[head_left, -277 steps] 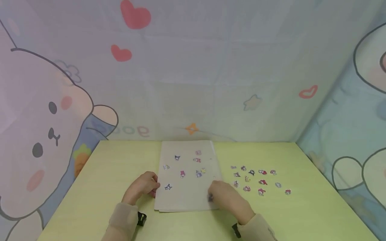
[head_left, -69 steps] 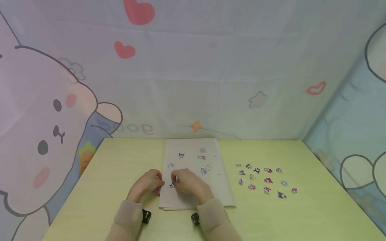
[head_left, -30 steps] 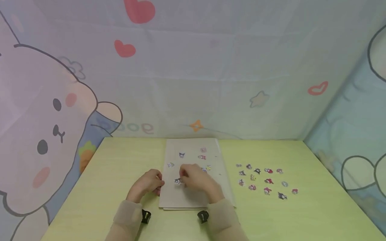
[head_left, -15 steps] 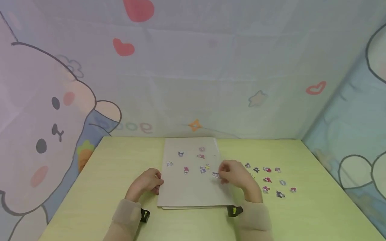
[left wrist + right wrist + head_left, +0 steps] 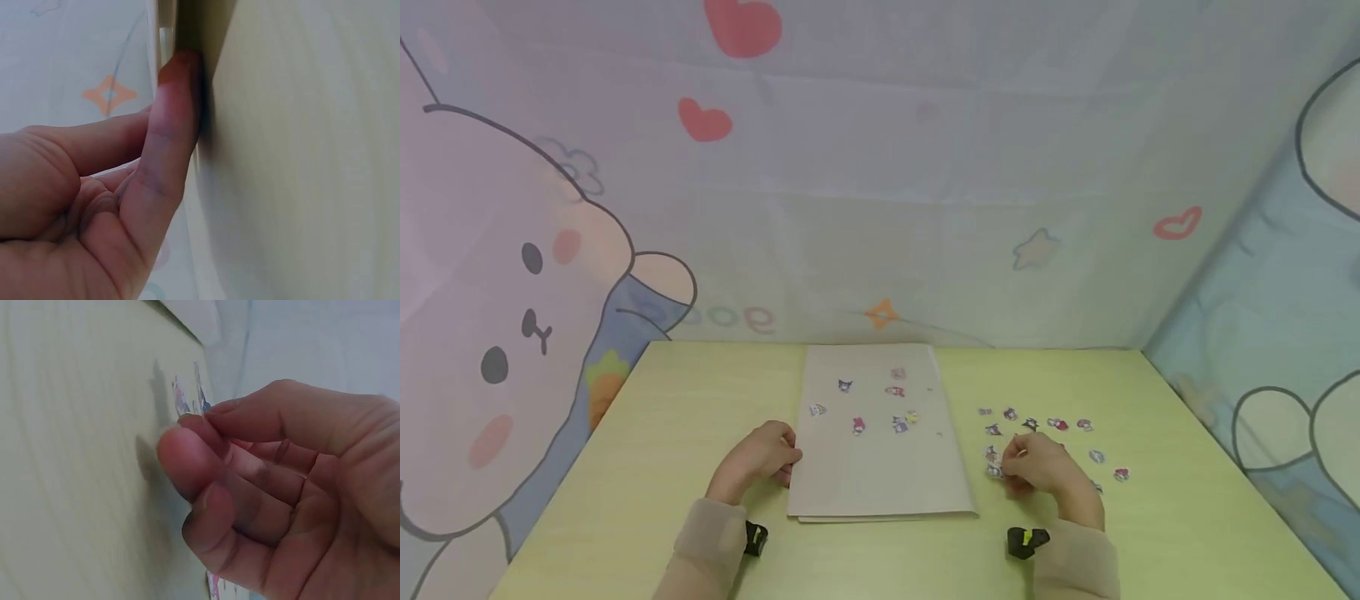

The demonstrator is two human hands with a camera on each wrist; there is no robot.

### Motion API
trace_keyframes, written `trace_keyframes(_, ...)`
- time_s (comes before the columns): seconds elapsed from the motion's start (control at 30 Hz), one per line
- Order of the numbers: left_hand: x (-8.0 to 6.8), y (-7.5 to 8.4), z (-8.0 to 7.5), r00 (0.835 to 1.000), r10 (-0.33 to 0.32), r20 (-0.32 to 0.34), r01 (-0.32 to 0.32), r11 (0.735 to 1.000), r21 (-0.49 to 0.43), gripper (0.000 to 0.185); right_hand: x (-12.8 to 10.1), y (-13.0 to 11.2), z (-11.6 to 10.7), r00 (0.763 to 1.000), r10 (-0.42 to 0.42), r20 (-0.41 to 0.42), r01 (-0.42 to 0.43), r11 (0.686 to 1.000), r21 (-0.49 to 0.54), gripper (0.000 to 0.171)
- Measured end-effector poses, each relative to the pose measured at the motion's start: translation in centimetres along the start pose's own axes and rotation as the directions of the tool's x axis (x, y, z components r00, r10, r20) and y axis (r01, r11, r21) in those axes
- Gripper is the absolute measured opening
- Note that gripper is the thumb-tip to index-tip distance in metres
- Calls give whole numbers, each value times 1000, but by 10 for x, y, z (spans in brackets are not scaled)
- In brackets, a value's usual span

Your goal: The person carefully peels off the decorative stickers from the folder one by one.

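A small sticker (image 5: 995, 472) sits at the near-left edge of the loose stickers (image 5: 1056, 427) on the yellow-green table (image 5: 1187, 517), right of the paper sheet (image 5: 880, 475). The right hand (image 5: 1037, 467) has curled fingers with thumb and forefinger closed at that sticker (the wrist view shows the pinch, though the sticker is barely seen). The left hand (image 5: 758, 457), loosely curled, presses a fingertip on the sheet's left edge, apparently to steady it.

One sheet of paper (image 5: 880, 467) lies on one table (image 5: 662, 467). Six stickers (image 5: 858, 426) sit on the sheet. Two hands show; the loose stickers (image 5: 1057, 424) beside the sheet are partly hidden, so no exact count.
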State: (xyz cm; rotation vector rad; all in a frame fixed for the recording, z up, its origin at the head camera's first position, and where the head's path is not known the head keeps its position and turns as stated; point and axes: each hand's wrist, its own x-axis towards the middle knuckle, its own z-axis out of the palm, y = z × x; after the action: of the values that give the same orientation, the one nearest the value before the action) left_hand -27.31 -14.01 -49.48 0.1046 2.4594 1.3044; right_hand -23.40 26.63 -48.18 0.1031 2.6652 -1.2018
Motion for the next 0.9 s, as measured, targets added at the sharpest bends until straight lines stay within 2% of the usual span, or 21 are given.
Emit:
trace_keyframes(0.17, 1, 1, 0, 1000, 1, 5, -1, 1000, -11, 4, 1, 3, 1, 1000, 1, 16, -1, 1000, 15, 6)
trace_keyframes(0.4, 1, 0, 2, 1000, -2, 2, 2, 1000, -1, 5, 4, 5, 5, 999, 40, -8, -40, 999, -30, 7)
trace_keyframes(0.7, -1, 1, 1, 1000, 4, -6, -4, 1000, 15, 6, 1, 0, 4, 999, 50, -22, -52, 994, -91, 7)
trace_keyframes(0.9, -2, 3, 0, 1000, 1, -8, -1, 1000, 17, 6, 2, -2, 3, 999, 17, -45, -24, 989, -143, 18)
